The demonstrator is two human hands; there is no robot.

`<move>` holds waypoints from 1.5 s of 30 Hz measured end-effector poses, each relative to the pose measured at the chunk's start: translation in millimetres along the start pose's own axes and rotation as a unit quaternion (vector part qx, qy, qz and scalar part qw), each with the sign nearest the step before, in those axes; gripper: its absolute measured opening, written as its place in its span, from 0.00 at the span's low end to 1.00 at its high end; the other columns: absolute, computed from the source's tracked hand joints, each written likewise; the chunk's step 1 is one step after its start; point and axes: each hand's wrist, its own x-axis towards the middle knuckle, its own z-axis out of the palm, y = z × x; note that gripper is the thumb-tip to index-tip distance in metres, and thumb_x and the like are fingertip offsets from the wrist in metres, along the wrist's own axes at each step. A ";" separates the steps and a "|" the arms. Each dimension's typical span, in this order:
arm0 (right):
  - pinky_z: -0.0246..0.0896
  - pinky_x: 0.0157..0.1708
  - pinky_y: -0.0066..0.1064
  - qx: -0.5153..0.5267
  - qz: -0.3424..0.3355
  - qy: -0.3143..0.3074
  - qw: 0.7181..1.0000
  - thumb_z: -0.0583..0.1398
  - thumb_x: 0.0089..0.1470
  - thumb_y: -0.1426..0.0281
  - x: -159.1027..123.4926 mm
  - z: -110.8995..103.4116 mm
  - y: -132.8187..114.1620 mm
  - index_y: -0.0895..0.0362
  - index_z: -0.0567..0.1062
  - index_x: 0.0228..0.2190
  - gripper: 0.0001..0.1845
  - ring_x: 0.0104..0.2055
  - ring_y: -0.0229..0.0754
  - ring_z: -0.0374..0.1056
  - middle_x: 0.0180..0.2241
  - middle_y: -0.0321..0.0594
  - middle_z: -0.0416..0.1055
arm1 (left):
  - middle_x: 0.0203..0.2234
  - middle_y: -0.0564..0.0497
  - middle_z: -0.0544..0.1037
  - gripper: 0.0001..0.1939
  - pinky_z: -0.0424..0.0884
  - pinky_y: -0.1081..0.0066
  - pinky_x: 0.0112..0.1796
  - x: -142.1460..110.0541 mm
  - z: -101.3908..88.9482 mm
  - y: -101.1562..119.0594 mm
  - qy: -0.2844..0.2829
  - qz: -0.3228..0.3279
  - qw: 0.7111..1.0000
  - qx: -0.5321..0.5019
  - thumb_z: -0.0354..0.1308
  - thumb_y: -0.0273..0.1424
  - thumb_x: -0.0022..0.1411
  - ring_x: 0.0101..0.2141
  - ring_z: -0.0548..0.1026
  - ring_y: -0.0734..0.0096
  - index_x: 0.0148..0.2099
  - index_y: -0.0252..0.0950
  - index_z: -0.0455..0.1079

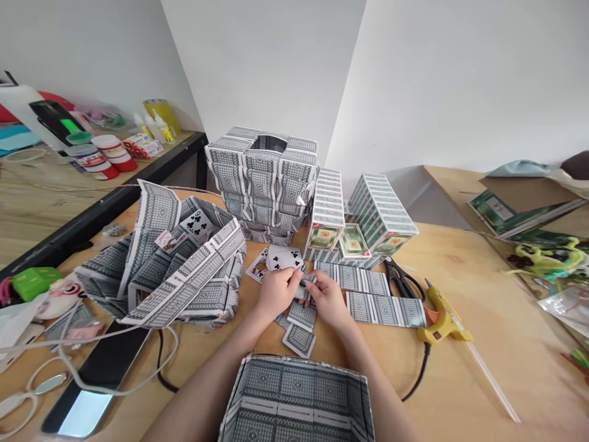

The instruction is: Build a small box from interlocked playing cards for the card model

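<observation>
My left hand [280, 291] and my right hand [327, 298] meet over the middle of the table, fingers closed on a grey-backed playing card [304, 291] between them. Whether it is one card or a few, I cannot tell. Just beyond lie face-up playing cards [283, 256], clubs and a picture card. Below the hands, loose cards [299, 341] rest back side up. Nearest me stands an open box made of cards [294, 393]. To the right of my right hand are two joined card strips [384, 309], lying flat.
Behind stands a block built of cards [262, 184], beside stacked card packs [381, 215]. A folded card structure [184, 264] fills the left. Black-handled scissors [404, 279] and a yellow glue gun [442, 316] with cord lie right. A phone [94, 380] and white cables are front left.
</observation>
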 end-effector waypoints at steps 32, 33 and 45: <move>0.52 0.18 0.26 -0.208 -0.054 0.299 0.930 0.55 0.50 0.60 -4.9 -2.5 -13.0 0.56 0.67 0.35 0.14 0.11 0.35 0.56 0.10 0.26 0.62 | 0.39 0.47 0.76 0.09 0.68 0.64 0.44 2.3 -4.3 -13.9 0.082 -0.005 0.994 0.073 0.55 0.26 0.54 0.41 0.73 0.63 0.40 0.37 0.70; 0.51 0.17 0.26 -0.196 -0.048 0.298 0.933 0.55 0.50 0.60 -5.1 -2.4 -12.9 0.56 0.67 0.35 0.14 0.11 0.35 0.56 0.10 0.27 0.62 | 0.38 0.48 0.77 0.09 0.68 0.65 0.43 2.3 -4.6 -13.0 0.086 -0.011 0.994 0.066 0.55 0.26 0.54 0.41 0.73 0.64 0.39 0.37 0.71; 0.53 0.12 0.25 -0.014 -0.040 0.148 0.988 0.57 0.49 0.57 -5.3 2.0 -20.4 0.57 0.66 0.38 0.18 0.12 0.34 0.58 0.14 0.28 0.63 | 0.30 0.46 0.76 0.10 0.67 0.70 0.36 1.2 -14.3 -3.7 0.217 -0.040 0.975 0.009 0.47 0.31 0.60 0.34 0.73 0.68 0.35 0.34 0.70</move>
